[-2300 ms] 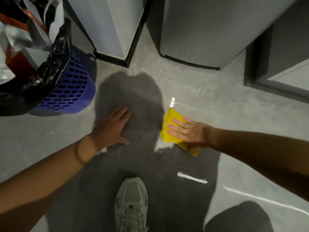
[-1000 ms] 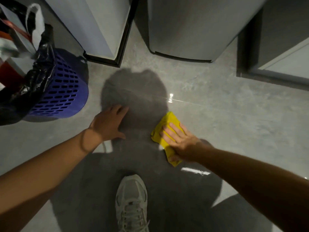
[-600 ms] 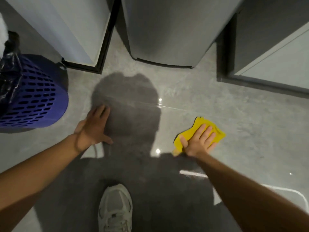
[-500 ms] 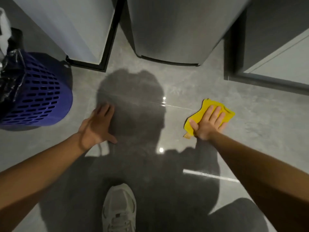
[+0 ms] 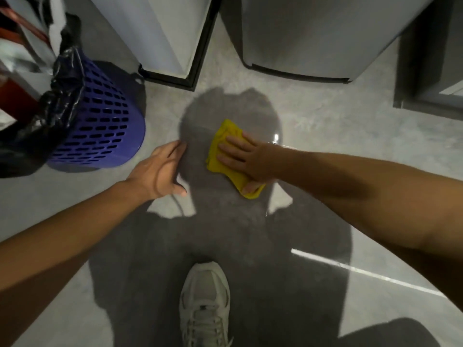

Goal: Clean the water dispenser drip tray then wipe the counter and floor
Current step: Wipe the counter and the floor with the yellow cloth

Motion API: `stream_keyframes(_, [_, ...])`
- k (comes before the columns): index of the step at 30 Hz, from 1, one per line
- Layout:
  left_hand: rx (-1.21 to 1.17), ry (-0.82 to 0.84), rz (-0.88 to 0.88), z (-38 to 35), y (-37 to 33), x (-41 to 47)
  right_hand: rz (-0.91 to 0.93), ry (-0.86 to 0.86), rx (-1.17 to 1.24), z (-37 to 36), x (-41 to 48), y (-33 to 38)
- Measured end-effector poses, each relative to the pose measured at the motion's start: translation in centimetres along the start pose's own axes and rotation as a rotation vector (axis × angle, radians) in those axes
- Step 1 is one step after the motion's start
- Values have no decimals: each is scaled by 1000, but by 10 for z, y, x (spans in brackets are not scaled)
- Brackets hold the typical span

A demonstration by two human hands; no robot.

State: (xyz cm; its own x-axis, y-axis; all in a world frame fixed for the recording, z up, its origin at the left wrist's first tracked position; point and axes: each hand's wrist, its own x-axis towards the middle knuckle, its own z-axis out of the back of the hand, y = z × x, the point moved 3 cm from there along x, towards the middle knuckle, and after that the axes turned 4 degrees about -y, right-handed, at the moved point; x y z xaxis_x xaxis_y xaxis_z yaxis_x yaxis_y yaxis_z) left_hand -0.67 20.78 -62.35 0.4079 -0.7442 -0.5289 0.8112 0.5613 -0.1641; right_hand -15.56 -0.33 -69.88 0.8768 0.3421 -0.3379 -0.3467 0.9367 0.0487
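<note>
The right hand (image 5: 246, 160) lies flat on the yellow cloth (image 5: 220, 132). Its grip is not closed: the fingers (image 5: 231, 149) are straight and a little spread, and they press the cloth down on the floor (image 5: 338, 151). The thumb reaches to the near corner of the cloth. The cloth is folded and crumpled. Its far end shows beyond the fingertips, and its near corner shows below the palm.

The left hand (image 5: 160, 169) is just beside the cloth, on its left, and does not touch it. This hand also is flat on the floor, with the fingers straight and close together and the thumb stretched out to the side. It holds nothing. Both forearms are bare and come in from the lower corners of the view.

The floor is grey and smooth, with a thin bright line of reflected light (image 5: 363, 272) at the right. The shadow of the person falls over the place where the cloth lies. Below the hands, one pale sports shoe (image 5: 204, 304) with laces stands on the floor.

At the left stands a purple basket (image 5: 100, 128) with many slots, lined with a black plastic bag (image 5: 62, 88). Behind the hands there is a white appliance (image 5: 162, 33) with a black base, and to its right a grey appliance (image 5: 313, 33) with rounded lower corners. At the far right stands a dark cabinet (image 5: 426, 71).
</note>
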Motion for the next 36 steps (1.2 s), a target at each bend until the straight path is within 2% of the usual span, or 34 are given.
stream_keyframes(2, [52, 9, -13, -1, 1, -2, 65, -8, 23, -9, -22, 25])
stream_keyframes(4, [86, 11, -54, -5, -4, -4, -1, 9, 90, -24, -57, 49])
stream_keyframes(8, [137, 23, -133, -13, -27, -1, -441, -107, 193, -51, -153, 69])
stream_keyframes(12, [157, 69, -135, -14, -45, 7, -946, -44, 336, -76, -228, 105])
stream_keyframes(16, [141, 59, -130, -13, -46, 4, -1308, -54, 542, -78, -217, 185])
stream_keyframes(20, [102, -13, -88, -14, -37, -3, -1502, -76, 777, -50, -121, 237])
stream_keyframes(25, [-50, -74, 110, -29, -8, -17, -1509, -220, 850, -15, 1, 181])
stream_keyframes(29, [-83, -91, 35, -38, 12, -26, -1392, -293, 676, 1, 53, 95])
stream_keyframes(32, [-77, -155, -20, -45, 22, -32, -1065, -210, 565, 4, 72, 32])
stream_keyframes(36, [-83, -132, -78, -51, 23, -40, -521, -222, 278, 13, 65, -11])
